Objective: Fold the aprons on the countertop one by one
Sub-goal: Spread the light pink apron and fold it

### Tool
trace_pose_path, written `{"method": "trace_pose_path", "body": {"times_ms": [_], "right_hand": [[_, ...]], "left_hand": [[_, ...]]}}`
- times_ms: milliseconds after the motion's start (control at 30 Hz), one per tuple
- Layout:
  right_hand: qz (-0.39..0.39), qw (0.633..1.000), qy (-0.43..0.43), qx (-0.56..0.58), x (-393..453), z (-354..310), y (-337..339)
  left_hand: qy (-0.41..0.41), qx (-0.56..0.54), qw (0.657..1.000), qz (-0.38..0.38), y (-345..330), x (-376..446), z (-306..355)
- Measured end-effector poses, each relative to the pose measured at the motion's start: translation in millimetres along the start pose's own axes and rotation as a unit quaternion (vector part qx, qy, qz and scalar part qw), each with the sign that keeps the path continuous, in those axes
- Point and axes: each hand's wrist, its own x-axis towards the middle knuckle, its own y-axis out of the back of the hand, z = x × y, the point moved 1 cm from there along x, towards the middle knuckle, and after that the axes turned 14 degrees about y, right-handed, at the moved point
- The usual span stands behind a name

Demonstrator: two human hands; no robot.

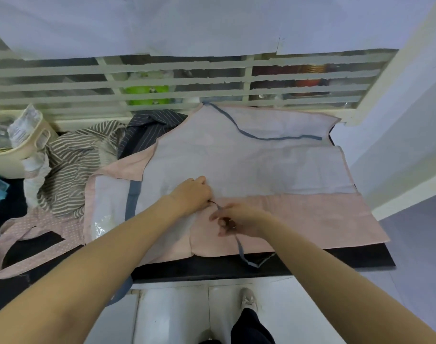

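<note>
Both hands pinching the strap (239, 247): left hand (190, 194) further in on the apron (236, 157), right hand (233, 220) nearer me.

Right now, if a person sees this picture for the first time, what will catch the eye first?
First, the big pink apron spread flat across the middle of the dark countertop, pale lining up. On its near part the left hand and right hand pinch a thin blue-grey strap that trails over the counter edge. To the left lies a crumpled heap of striped aprons.
</note>
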Motion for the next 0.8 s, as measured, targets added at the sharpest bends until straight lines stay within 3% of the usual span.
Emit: {"method": "trace_pose_path", "body": {"times_ms": [67,167,233,300,367,433,500,567,667,733,800], "right_hand": [[0.070,0.997,0.026,-0.020,-3,-19,34],[0.131,0.961,0.052,-0.239,-12,-50,97],[0.122,0.896,0.031,-0.425,-14,-58,136],[0.114,0.805,-0.013,-0.582,-13,-55,161],[0.097,0.723,-0.058,-0.682,-8,-43,171],[0.055,0.685,-0.071,-0.723,0,-32,167],[0.039,0.648,-0.022,-0.761,9,-30,149],[0.026,0.655,0.066,-0.752,19,-30,120],[-0.093,0.714,0.139,-0.680,23,-23,65],[-0.156,0.707,0.107,-0.682,24,-13,34],[-0.170,0.682,0.064,-0.709,24,1,12]], "left_hand": [[0.014,-0.022,0.999,-0.029,0,5,-4],[0.042,-0.057,0.995,-0.064,-6,10,-5],[0.077,-0.131,0.985,-0.076,-9,15,-4],[0.100,-0.197,0.972,-0.078,-12,18,-2],[0.094,-0.247,0.962,-0.072,-13,20,1],[0.084,-0.324,0.942,-0.034,-10,18,3],[0.108,-0.378,0.919,-0.013,-6,14,0],[0.123,-0.381,0.914,-0.063,-13,2,-5],[0.130,-0.402,0.890,-0.171,-28,-22,-17],[0.147,-0.432,0.865,-0.210,-31,-39,-24],[0.157,-0.422,0.854,-0.261,-36,-59,-28]]}}
